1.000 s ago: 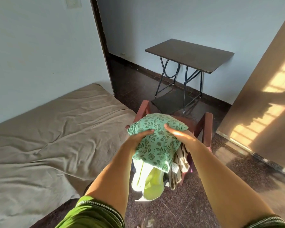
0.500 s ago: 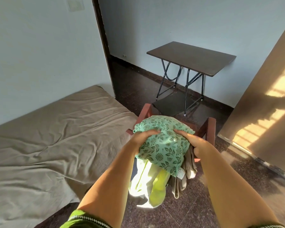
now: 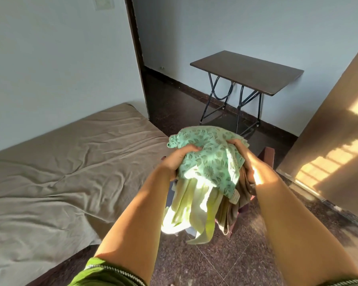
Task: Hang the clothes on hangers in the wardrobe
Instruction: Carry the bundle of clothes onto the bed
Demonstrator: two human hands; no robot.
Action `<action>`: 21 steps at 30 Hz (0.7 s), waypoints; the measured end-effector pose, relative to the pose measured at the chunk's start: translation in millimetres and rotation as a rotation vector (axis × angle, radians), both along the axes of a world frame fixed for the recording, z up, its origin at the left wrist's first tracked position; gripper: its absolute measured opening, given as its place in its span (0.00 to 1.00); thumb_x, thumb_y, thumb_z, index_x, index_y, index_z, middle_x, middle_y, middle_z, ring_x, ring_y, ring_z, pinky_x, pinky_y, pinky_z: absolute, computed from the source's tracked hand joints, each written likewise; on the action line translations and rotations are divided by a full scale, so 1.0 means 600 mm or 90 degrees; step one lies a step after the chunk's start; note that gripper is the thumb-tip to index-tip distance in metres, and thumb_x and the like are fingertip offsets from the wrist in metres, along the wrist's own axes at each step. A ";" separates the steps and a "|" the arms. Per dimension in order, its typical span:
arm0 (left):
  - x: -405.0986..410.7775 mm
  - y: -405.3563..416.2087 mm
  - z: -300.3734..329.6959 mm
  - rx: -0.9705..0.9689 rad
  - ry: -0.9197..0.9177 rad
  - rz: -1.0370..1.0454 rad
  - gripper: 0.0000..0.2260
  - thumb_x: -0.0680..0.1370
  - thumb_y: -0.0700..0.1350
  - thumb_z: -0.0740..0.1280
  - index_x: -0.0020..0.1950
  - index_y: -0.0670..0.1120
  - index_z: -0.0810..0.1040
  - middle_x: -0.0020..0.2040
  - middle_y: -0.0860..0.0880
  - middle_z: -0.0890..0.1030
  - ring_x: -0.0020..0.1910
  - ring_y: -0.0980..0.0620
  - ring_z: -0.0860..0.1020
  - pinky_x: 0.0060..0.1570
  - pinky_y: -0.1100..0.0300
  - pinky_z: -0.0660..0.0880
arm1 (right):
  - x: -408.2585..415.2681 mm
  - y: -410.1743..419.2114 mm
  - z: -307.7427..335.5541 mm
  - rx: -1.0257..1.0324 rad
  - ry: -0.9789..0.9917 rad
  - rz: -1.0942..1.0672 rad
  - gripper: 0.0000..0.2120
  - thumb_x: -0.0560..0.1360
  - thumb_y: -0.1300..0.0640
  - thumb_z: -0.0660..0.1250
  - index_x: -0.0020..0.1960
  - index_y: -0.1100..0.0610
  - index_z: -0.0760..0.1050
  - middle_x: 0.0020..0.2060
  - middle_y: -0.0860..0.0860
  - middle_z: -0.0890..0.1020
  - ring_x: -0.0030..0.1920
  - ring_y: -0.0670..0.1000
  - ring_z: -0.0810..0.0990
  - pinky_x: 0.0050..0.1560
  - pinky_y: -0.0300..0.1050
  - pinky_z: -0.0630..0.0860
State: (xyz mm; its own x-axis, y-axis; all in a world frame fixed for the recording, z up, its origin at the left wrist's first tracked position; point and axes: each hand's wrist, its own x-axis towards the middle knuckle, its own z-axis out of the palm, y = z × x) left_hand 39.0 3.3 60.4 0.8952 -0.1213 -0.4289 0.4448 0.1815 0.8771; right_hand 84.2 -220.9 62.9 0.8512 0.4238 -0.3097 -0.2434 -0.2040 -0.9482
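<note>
A pile of clothes is held up in front of me, topped by a mint-green leaf-print garment (image 3: 211, 153). A pale yellow-green garment (image 3: 192, 211) and a brownish one (image 3: 229, 215) hang below it. My left hand (image 3: 177, 161) grips the pile's left side and my right hand (image 3: 247, 162) grips its right side, fingers curled over the top. A reddish-brown wooden chair (image 3: 268, 156) is mostly hidden behind the pile. No hanger shows, and I cannot tell whether the brown panel at the right is the wardrobe.
A mattress (image 3: 60, 172) with a wrinkled beige sheet fills the left. A small dark folding table (image 3: 246, 71) stands at the far wall. A brown sunlit door panel (image 3: 335, 145) leans in at the right. The floor is dark speckled tile (image 3: 225, 261).
Both hands have lifted the pile of clothes up off the chair and toward me. The hanging garments now dangle lower and the chair is more covered.
</note>
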 end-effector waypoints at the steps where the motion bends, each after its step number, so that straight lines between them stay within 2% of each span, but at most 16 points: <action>1: -0.001 0.002 0.014 0.005 -0.008 0.000 0.25 0.64 0.54 0.74 0.57 0.45 0.81 0.55 0.42 0.83 0.56 0.42 0.81 0.65 0.47 0.73 | 0.002 -0.004 0.004 0.011 -0.133 -0.012 0.38 0.76 0.33 0.58 0.56 0.71 0.75 0.65 0.60 0.76 0.65 0.65 0.74 0.65 0.65 0.70; 2: -0.004 0.004 0.030 0.012 -0.018 0.005 0.25 0.64 0.55 0.73 0.57 0.45 0.81 0.55 0.42 0.83 0.56 0.43 0.81 0.64 0.48 0.73 | -0.001 -0.003 -0.002 0.209 -0.123 -0.021 0.50 0.74 0.29 0.55 0.63 0.79 0.64 0.72 0.65 0.65 0.72 0.69 0.62 0.71 0.68 0.57; 3: -0.007 0.006 0.045 0.021 -0.029 0.012 0.26 0.63 0.56 0.74 0.57 0.45 0.81 0.55 0.42 0.83 0.56 0.43 0.81 0.64 0.49 0.73 | 0.022 -0.011 -0.027 0.406 -0.112 0.018 0.56 0.71 0.27 0.58 0.66 0.82 0.56 0.72 0.69 0.61 0.72 0.72 0.57 0.72 0.69 0.53; 4: -0.011 0.007 0.060 0.029 -0.040 0.019 0.27 0.62 0.57 0.74 0.58 0.45 0.81 0.55 0.42 0.83 0.56 0.43 0.81 0.64 0.49 0.74 | 0.025 -0.019 -0.033 0.524 -0.034 0.113 0.57 0.69 0.28 0.62 0.67 0.81 0.55 0.70 0.69 0.66 0.70 0.70 0.63 0.71 0.66 0.59; 5: -0.015 0.009 0.075 0.037 -0.052 0.024 0.28 0.62 0.57 0.74 0.58 0.45 0.81 0.56 0.42 0.83 0.57 0.43 0.81 0.64 0.50 0.74 | 0.000 -0.010 -0.014 0.453 0.019 0.131 0.53 0.69 0.30 0.65 0.68 0.77 0.59 0.65 0.64 0.73 0.66 0.65 0.71 0.68 0.61 0.66; 6: -0.020 0.011 0.091 0.043 -0.060 0.031 0.28 0.63 0.57 0.73 0.59 0.45 0.80 0.56 0.42 0.83 0.57 0.43 0.81 0.64 0.50 0.74 | -0.020 0.004 0.020 0.422 0.065 0.059 0.49 0.67 0.32 0.68 0.68 0.71 0.65 0.60 0.61 0.78 0.62 0.60 0.76 0.66 0.58 0.70; 7: -0.026 0.015 0.106 0.047 -0.065 0.035 0.28 0.63 0.57 0.73 0.59 0.45 0.80 0.56 0.43 0.83 0.57 0.43 0.80 0.64 0.50 0.74 | -0.048 0.022 0.064 0.330 -0.058 -0.033 0.44 0.64 0.32 0.72 0.66 0.64 0.71 0.59 0.59 0.79 0.61 0.58 0.78 0.64 0.56 0.72; 8: -0.034 0.018 0.123 0.052 -0.068 0.035 0.28 0.64 0.58 0.72 0.60 0.45 0.80 0.56 0.42 0.83 0.58 0.43 0.80 0.64 0.50 0.73 | -0.039 0.032 0.069 0.302 -0.085 -0.030 0.41 0.60 0.33 0.75 0.63 0.59 0.76 0.60 0.59 0.79 0.60 0.57 0.79 0.62 0.54 0.73; 9: -0.042 0.021 0.139 0.055 -0.075 0.034 0.26 0.66 0.58 0.71 0.60 0.45 0.80 0.56 0.42 0.83 0.57 0.43 0.80 0.65 0.50 0.73 | -0.042 0.039 0.086 0.307 -0.027 -0.018 0.39 0.57 0.34 0.76 0.61 0.56 0.79 0.60 0.59 0.80 0.58 0.56 0.80 0.59 0.52 0.75; 11: -0.061 0.026 0.172 0.058 -0.095 0.046 0.21 0.71 0.57 0.68 0.58 0.45 0.80 0.55 0.43 0.83 0.53 0.44 0.81 0.65 0.50 0.73 | -0.036 0.053 0.108 0.333 0.063 -0.037 0.39 0.58 0.35 0.74 0.63 0.55 0.78 0.61 0.57 0.80 0.57 0.56 0.81 0.60 0.52 0.75; 13: -0.080 0.032 0.201 0.052 -0.118 0.080 0.18 0.75 0.56 0.66 0.57 0.44 0.80 0.53 0.43 0.84 0.50 0.45 0.81 0.64 0.50 0.73 | -0.034 0.073 0.138 0.330 0.039 -0.070 0.42 0.57 0.34 0.76 0.65 0.55 0.76 0.60 0.55 0.81 0.58 0.56 0.81 0.64 0.53 0.73; 16: -0.113 0.055 0.241 0.039 -0.163 0.126 0.20 0.73 0.56 0.68 0.57 0.43 0.80 0.53 0.42 0.83 0.49 0.44 0.81 0.63 0.49 0.73 | -0.043 0.111 0.198 0.355 0.001 -0.055 0.29 0.71 0.39 0.70 0.64 0.57 0.75 0.57 0.54 0.82 0.54 0.54 0.81 0.56 0.46 0.77; 19: -0.148 0.089 0.278 0.026 -0.207 0.172 0.20 0.70 0.55 0.68 0.56 0.43 0.80 0.49 0.42 0.84 0.45 0.44 0.82 0.57 0.50 0.76 | -0.052 0.160 0.245 0.348 -0.045 -0.011 0.33 0.66 0.37 0.73 0.65 0.54 0.74 0.56 0.52 0.82 0.59 0.55 0.80 0.63 0.53 0.74; 21: -0.172 0.118 0.302 0.022 -0.243 0.199 0.21 0.68 0.53 0.70 0.56 0.43 0.79 0.47 0.43 0.84 0.44 0.45 0.83 0.50 0.53 0.79 | -0.070 0.196 0.275 0.387 -0.025 0.047 0.23 0.74 0.43 0.69 0.62 0.56 0.76 0.53 0.54 0.84 0.57 0.55 0.81 0.62 0.53 0.75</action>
